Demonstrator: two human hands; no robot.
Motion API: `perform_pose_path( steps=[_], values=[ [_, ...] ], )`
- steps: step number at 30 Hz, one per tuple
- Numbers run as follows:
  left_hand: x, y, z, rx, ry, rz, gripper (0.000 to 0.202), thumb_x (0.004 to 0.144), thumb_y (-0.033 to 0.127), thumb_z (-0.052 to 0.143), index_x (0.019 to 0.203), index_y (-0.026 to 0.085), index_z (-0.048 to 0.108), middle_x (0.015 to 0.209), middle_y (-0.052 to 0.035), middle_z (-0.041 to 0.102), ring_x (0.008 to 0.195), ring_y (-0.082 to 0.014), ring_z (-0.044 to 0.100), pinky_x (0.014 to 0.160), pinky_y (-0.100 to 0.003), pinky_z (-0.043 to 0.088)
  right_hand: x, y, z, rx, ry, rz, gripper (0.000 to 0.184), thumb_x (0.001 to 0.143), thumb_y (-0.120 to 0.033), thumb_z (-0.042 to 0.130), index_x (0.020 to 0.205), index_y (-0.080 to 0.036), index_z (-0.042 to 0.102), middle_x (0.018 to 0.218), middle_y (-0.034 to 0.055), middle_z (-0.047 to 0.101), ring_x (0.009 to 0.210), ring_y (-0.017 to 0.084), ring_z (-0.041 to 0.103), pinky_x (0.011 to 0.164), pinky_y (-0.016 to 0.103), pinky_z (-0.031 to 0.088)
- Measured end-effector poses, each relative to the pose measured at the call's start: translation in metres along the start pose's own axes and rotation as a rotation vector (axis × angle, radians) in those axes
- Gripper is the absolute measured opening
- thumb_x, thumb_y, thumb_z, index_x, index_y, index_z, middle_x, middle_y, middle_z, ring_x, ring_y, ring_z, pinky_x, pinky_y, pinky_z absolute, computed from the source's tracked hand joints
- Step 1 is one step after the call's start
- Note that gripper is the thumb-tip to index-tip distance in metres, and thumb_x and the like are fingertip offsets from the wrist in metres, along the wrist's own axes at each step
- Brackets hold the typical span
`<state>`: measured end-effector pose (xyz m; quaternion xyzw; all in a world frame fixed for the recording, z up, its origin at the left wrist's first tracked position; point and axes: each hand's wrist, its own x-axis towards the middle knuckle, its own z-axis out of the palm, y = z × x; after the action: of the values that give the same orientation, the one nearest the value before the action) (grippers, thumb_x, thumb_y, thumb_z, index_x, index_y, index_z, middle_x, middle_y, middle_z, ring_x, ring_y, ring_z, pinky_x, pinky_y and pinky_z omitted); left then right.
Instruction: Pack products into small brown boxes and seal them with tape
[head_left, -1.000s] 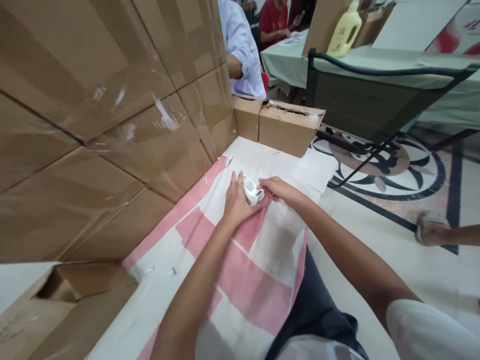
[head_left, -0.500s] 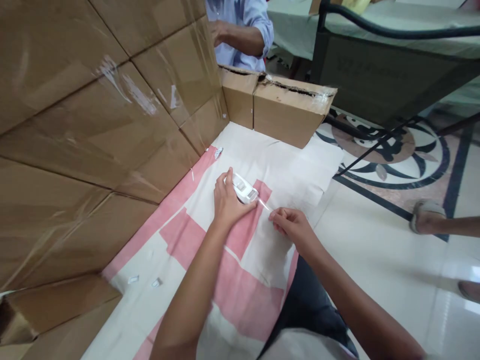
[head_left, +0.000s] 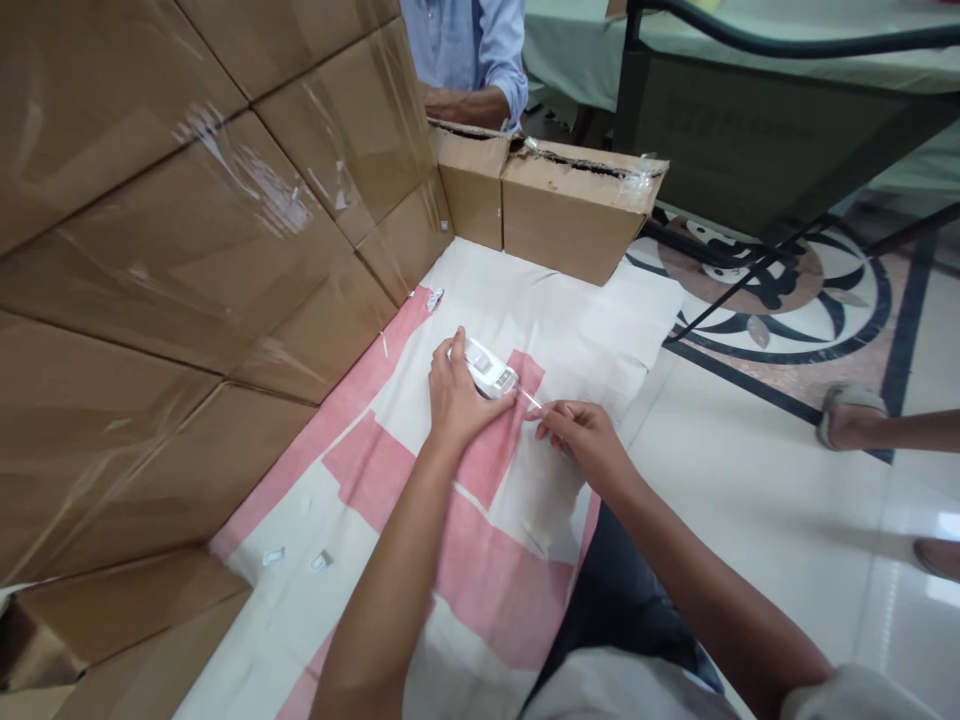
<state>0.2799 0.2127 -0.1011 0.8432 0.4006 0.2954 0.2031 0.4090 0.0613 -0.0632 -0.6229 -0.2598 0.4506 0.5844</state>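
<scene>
On the pink-and-white cloth [head_left: 517, 625] lies a white oblong handheld device [head_left: 486, 368] with a grey panel and a small dark window near one end. My left hand [head_left: 456, 395] is closed around its near side, thumb along the lower edge and fingers over the far end. From the device's right end a thin whitish strip [head_left: 529, 397] runs to my right hand [head_left: 574, 432], whose thumb and forefinger pinch its outer end. The strip's exact kind is too small to make out. Two small pale pieces [head_left: 320, 561] lie lower left on the cloth.
Taped cardboard boxes [head_left: 202, 270] form a tall wall on the left. A low carton [head_left: 574, 215] closes off the far edge. Behind it sits a person in a light blue shirt [head_left: 469, 50]. A dark-framed chair [head_left: 735, 140] stands at upper right; another person's foot [head_left: 851, 415] is on the tiled floor.
My right hand has shifted slightly up and its fingers sit closer to the device, so less of the strip shows. My left hand keeps its hold. The view has tilted a little.
</scene>
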Motion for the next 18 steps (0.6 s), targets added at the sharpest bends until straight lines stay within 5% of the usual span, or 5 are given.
perform_pose_path(
  steps=[6,18],
  values=[
    [0.0001,-0.0001,0.0003,-0.008,0.013,0.011,0.126,0.058,0.049,0.088,0.158,0.026,0.014,0.144,-0.0181,0.039,0.136,-0.0417,0.042,0.110,-0.058,0.039,0.0015,0.0002,0.0022,0.034,0.009,0.041,0.056,0.075,-0.042,0.074,0.046,-0.021,0.032,0.080,0.0077,0.073,0.061,0.014,0.057,0.053,0.027,0.035],
    [0.0002,0.0018,-0.0015,0.032,-0.014,-0.004,0.124,0.059,0.049,0.086,0.157,0.021,0.014,0.145,-0.0196,0.039,0.138,-0.0398,0.040,0.113,-0.057,0.037,0.0025,0.0003,0.0004,0.074,-0.011,0.031,0.051,0.076,-0.033,0.071,0.048,-0.021,0.029,0.089,0.0093,0.077,0.067,0.016,0.060,0.053,0.026,0.038]
  ],
)
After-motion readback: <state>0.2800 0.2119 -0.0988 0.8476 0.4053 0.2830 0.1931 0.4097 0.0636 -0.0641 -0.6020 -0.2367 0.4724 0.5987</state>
